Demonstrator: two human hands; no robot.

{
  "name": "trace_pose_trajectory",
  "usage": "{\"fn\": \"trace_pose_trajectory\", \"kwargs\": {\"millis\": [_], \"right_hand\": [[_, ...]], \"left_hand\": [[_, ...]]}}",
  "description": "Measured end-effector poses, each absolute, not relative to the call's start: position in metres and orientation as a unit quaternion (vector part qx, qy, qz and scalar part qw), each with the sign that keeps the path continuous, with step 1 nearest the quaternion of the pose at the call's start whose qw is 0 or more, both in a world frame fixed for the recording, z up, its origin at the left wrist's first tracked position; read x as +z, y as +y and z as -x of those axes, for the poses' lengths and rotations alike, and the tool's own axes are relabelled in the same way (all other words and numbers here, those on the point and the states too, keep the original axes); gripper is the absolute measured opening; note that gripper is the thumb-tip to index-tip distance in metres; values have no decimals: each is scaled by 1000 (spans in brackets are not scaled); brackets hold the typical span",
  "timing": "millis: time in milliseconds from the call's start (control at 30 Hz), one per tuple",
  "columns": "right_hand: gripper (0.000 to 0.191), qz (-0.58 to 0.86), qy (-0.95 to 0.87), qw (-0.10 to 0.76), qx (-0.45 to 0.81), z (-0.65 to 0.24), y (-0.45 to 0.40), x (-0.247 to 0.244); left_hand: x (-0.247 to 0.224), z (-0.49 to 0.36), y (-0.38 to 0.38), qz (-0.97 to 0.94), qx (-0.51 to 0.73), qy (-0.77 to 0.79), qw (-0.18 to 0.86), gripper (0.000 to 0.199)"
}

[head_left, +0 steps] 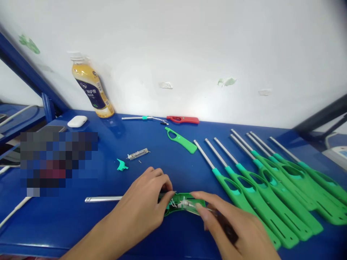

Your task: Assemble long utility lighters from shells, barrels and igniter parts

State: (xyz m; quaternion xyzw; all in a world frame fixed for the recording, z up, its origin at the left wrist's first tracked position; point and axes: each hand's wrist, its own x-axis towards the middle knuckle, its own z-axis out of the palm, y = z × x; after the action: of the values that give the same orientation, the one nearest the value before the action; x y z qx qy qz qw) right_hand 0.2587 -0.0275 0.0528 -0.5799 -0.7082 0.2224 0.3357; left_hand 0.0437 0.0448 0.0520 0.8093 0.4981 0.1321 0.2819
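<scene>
My left hand (149, 196) is closed on a long-necked gas lighter whose green casing (177, 197) lies open, its metal tube (104, 199) pointing left. White wires and a clear fuel tank (187, 204) show inside the casing. Thumb and fingers of my right hand (233, 220) pinch the tank and casing at their right end. A dark-handled tool (229, 229) with a thin metal shaft, possibly a screwdriver, is tucked in that same hand. Beyond my left hand lie a teal trigger (122, 165) and another clear tank assembly (138, 154).
Several green lighters (260, 202) lie side by side at right. Toward the wall are a green casing half (181, 140), a red casing (184, 119) and a loose tube with wires (134, 118). A drink bottle (93, 90) and white earbud case (77, 121) stand back left.
</scene>
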Motion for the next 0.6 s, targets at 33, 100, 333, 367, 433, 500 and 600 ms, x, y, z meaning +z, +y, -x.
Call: {"fn": "trace_pose_trajectory", "kwargs": {"millis": [33, 100, 333, 367, 433, 500, 600], "right_hand": [[25, 583, -699, 339, 237, -260, -27, 50], [26, 586, -688, 339, 260, -263, -26, 46], [21, 589, -679, 360, 248, -258, -24, 34], [19, 586, -682, 367, 237, -256, -24, 32], [17, 587, -682, 375, 222, -253, -25, 27], [17, 592, -679, 379, 213, -251, -25, 25], [18, 593, -677, 383, 206, -251, -23, 26]], "left_hand": [[48, -43, 44, -814, 150, 489, 275, 18], [41, -40, 41, -830, 193, 458, 254, 20], [26, -32, 29, -873, 294, 373, 115, 23], [24, -31, 27, -874, 300, 367, 108, 23], [21, -31, 24, -874, 310, 359, 105, 24], [18, -32, 22, -870, 318, 360, 111, 28], [15, -33, 20, -857, 340, 371, 110, 32]]}}
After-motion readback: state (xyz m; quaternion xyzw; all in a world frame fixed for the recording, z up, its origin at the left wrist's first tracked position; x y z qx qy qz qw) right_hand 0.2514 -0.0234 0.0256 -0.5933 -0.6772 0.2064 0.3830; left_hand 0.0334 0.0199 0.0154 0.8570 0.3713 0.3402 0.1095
